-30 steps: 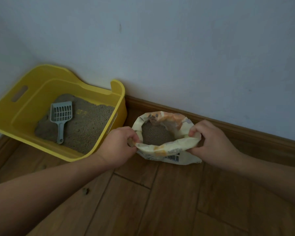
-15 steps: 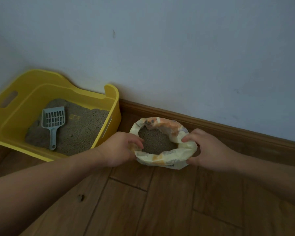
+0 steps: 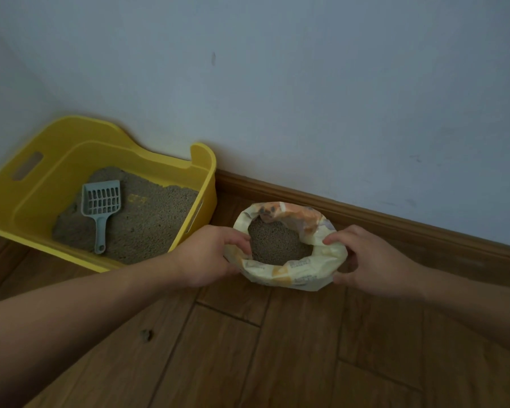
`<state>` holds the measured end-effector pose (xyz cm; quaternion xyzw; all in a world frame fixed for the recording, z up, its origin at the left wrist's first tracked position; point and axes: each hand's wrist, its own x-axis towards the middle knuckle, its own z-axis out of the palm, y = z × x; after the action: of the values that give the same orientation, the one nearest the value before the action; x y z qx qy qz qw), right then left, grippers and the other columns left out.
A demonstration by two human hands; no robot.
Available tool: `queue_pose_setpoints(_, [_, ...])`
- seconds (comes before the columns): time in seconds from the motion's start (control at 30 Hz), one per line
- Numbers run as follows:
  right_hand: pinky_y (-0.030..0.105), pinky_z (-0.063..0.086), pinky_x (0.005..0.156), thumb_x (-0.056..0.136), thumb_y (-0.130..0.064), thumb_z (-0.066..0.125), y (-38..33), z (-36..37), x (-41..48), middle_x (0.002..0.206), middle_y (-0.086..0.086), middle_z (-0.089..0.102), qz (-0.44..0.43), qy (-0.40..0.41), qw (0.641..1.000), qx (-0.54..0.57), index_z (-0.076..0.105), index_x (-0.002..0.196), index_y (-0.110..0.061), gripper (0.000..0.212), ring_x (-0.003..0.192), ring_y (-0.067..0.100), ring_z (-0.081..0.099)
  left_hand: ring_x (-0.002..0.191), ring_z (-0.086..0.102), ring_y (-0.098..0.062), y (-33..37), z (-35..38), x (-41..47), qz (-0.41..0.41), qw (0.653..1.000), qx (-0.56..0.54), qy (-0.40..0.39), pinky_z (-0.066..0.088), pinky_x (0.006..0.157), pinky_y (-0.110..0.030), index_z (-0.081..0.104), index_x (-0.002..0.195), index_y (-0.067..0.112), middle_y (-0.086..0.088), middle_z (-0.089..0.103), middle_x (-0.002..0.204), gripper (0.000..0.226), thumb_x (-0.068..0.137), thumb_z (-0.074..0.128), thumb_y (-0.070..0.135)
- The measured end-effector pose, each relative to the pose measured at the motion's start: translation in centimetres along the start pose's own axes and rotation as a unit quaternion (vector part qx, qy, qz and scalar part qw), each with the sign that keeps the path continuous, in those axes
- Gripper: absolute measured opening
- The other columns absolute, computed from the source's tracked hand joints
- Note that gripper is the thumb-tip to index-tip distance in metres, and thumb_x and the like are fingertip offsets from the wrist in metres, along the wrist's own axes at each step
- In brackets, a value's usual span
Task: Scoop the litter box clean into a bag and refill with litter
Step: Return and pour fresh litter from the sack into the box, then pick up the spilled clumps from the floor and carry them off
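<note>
Dim light: the yellow litter box (image 3: 203,175), just left of and beyond my left hand (image 3: 206,257), is clipped by the frame edge, and I cannot read the print on the litter bag (image 3: 295,273). The bag stands between my hands with its rim rolled down. The left hand pinches the near-left rim and my right hand (image 3: 368,260) grips the right rim, its thumb tip hidden behind the fold. The scoop (image 3: 100,201) lies on the box's litter, well left of the left hand.

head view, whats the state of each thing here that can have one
litter bag: open, rim rolled down, litter inside, upright on the floor
litter box: part filled with litter
scoop: lying on the litter in the box, untouched
left hand: grips the bag's left rim
right hand: grips the bag's right rim
</note>
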<state>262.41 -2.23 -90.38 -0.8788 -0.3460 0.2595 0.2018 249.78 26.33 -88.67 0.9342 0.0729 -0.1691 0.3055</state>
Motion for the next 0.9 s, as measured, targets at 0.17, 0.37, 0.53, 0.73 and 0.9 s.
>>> queue_pose_setpoints(0.17, [0.022,0.052,0.08,0.074,-0.041,0.081,0.0,-1.0,-1.1,0.11,-0.024,0.041,-0.004,-0.003,1.0,-0.019,0.048,0.132,-0.04,0.067,0.092,0.0,0.053,0.129,0.047,0.0,-0.3,-0.9,-0.7,0.008,1.0,-0.007,0.001,0.035,0.102,-0.017,0.071,0.108,0.036,0.019,0.054,0.139,0.039,0.075,0.084,0.021])
queue_pose_setpoints(0.37, [0.024,0.053,0.084,0.076,-0.046,0.078,-1.8,-3.6,-0.9,0.11,-0.027,0.041,-0.019,0.005,0.999,-0.041,0.048,0.132,-0.039,0.064,0.096,-0.002,0.053,0.123,0.052,-0.006,0.1,-3.2,-1.5,0.017,1.0,0.018,0.01,0.046,0.104,-0.032,0.058,0.127,0.036,0.015,0.055,0.135,0.05,0.081,0.075,0.045])
queue_pose_setpoints(0.53, [0.026,0.052,0.085,0.082,-0.044,0.071,-7.6,-7.4,-0.3,0.113,-0.018,0.044,-0.021,-0.007,0.999,-0.047,0.05,0.134,-0.029,0.058,0.097,-0.001,0.053,0.12,0.054,-0.012,2.9,-7.8,-3.7,0.013,0.997,0.075,-0.027,0.043,0.094,-0.025,0.053,0.137,0.025,0.007,0.055,0.14,0.053,0.092,0.058,0.052])
queue_pose_setpoints(0.73, [0.018,0.041,0.085,0.086,-0.04,0.069,-18.3,-12.4,-3.0,0.125,-0.011,0.048,-0.016,-0.02,1.0,-0.008,0.049,0.136,-0.027,0.055,0.102,0.003,0.05,0.13,0.049,-0.016,9.3,-16.8,-9.9,0.004,0.996,0.085,-0.021,0.037,0.104,-0.026,0.05,0.142,0.022,0.003,0.047,0.15,0.052,0.096,0.052,0.049])
queue_pose_setpoints(0.9, [0.018,0.039,0.094,0.086,-0.043,0.067,-26.3,-16.2,-4.9,0.131,-0.01,0.049,-0.014,-0.016,1.0,0.003,0.048,0.137,-0.027,0.057,0.115,0.007,0.051,0.141,0.038,-0.015,10.2,-23.7,-14.5,-0.023,0.997,0.067,-0.001,0.035,0.114,-0.032,0.047,0.145,0.023,0.004,0.043,0.153,0.054,0.097,0.051,0.049])
